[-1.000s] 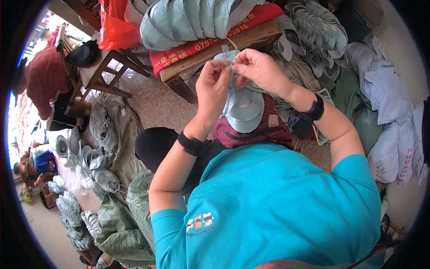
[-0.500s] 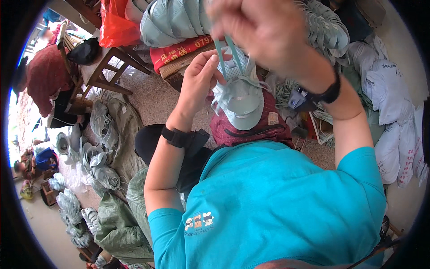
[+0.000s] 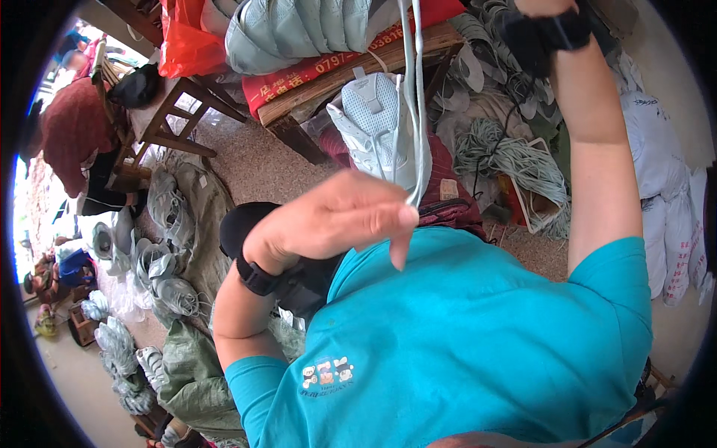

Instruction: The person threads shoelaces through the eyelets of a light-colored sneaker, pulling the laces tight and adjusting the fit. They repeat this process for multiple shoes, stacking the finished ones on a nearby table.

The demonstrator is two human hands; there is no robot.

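A pale grey-blue shoe upper (image 3: 370, 112) lies on maroon cloth over my lap, its perforated tongue side facing up. Two strands of a pale shoelace (image 3: 411, 82) run from the top edge of the view down past the shoe's right side. My left hand (image 3: 340, 216), slightly blurred, is closed in front of the shoe, with the lace strands at its thumb and fingertips. At the upper right, my right hand (image 3: 544, 6) is raised and mostly cut off by the top edge, so its fingers are hidden.
A wooden bench (image 3: 287, 123) with red cloth and stacked shoe uppers (image 3: 299, 37) stands ahead. To the right are a box of tangled laces (image 3: 538, 168) and white sacks (image 3: 657, 164). A wooden chair (image 3: 187, 123), more uppers (image 3: 175, 280) and green sacks (image 3: 198, 373) are at left.
My right hand has risen away to the upper right. My left hand has come back toward my body, beside the lace strands. The shoe upper now shows its tongue side more fully.
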